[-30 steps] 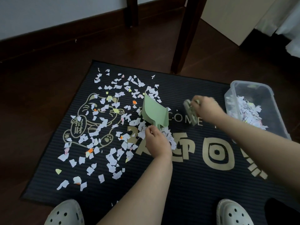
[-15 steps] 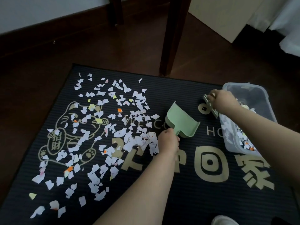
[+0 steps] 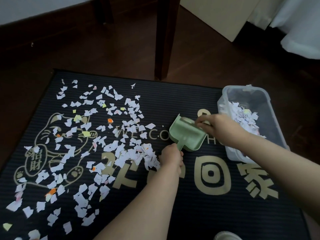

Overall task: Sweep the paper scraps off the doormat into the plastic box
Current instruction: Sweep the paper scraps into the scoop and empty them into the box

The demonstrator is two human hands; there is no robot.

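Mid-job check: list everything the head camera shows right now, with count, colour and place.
doormat: one, black with gold print, on the floor
paper scraps: many, mostly white, spread over the mat's left half
plastic box: one, clear, on the mat's right edge, partly filled with scraps
dustpan: one, pale green, mid-mat
brush: blurred in the right hand, hard to make out
furniture leg: dark wood, behind the mat
shoe: one, white, bottom edge
left hand: grips the dustpan handle
right hand: at the dustpan's mouth

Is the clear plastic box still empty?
No, the clear plastic box already holds a heap of torn paper scraps along its left side.
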